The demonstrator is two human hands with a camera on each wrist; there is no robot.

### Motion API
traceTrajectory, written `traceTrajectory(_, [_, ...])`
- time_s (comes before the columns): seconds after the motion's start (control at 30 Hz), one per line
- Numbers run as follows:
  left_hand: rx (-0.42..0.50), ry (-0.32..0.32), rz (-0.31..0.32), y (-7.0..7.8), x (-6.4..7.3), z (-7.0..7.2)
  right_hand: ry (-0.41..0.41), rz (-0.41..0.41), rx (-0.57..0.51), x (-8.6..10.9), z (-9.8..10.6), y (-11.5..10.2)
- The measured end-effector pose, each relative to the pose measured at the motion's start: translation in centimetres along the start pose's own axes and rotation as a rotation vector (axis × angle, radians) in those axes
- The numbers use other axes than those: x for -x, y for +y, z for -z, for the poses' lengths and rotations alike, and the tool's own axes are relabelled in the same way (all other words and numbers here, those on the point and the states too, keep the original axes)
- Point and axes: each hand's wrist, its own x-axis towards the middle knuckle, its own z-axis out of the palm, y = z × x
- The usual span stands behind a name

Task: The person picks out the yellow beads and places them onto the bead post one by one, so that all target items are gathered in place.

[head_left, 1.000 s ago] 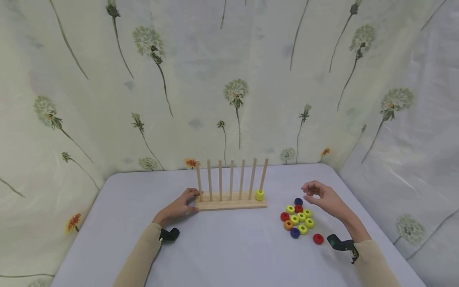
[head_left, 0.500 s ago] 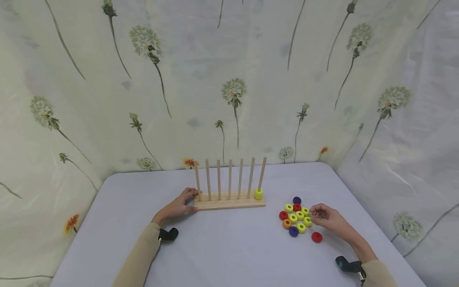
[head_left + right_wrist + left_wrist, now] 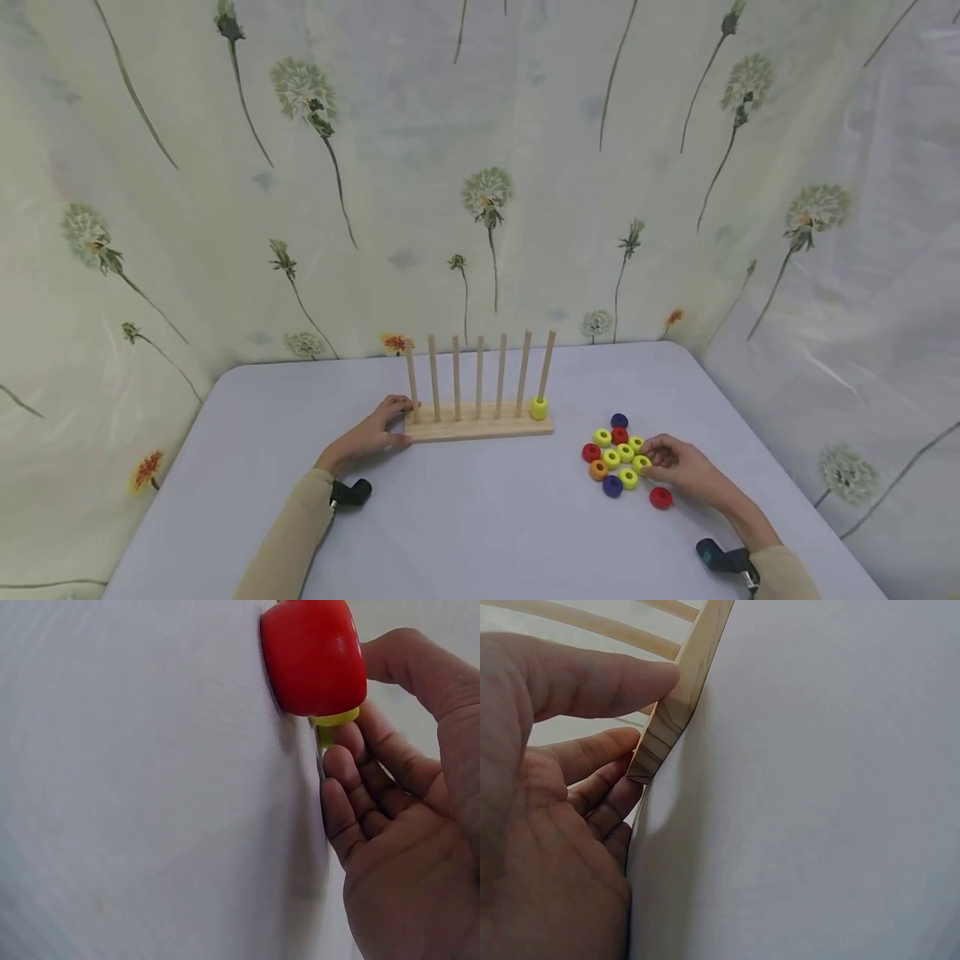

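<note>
A wooden peg rack (image 3: 480,429) stands at the table's middle, with several upright pegs in a row. Yellow beads (image 3: 538,409) sit at the foot of its rightmost peg. My left hand (image 3: 371,437) grips the base's left end, thumb in front and fingers behind; the left wrist view shows the thumb on the wood edge (image 3: 664,739). On the right, my right hand (image 3: 690,475) has thumb and fingertips around a yellow bead (image 3: 640,464) at the cluster's right side. In the right wrist view, a red bead (image 3: 315,656) in front partly hides that pinch.
Loose beads lie right of the rack: yellow ones (image 3: 602,437), red ones (image 3: 591,452), an orange one (image 3: 598,470), and dark blue ones (image 3: 612,486). A single red bead (image 3: 661,498) lies nearer me. A flower-print curtain (image 3: 420,167) hangs behind the white table (image 3: 480,533).
My right hand has come down from behind the beads toward me, then moved left onto a yellow bead, its fingers closing around it. The left hand stays on the rack.
</note>
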Motion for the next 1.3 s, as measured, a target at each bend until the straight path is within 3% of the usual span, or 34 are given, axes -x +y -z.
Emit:
traceTrajectory(0.57, [0.006, -0.009, 0.003, -0.2, -0.1, -0.1, 0.038, 0.014, 0.066, -0.1, 0.1, -0.4])
traceTrajectory(0.97, [0.026, 0.001, 0.023, 0.1, 0.1, -0.1, 0.121, 0.186, 0.069, -1.1, 1.1, -3.8])
traceTrajectory(1.3, [0.018, -0.002, 0.023, 0.1, 0.1, -0.1, 0.125, 0.317, -0.016, -3.1, 2.5, -9.1])
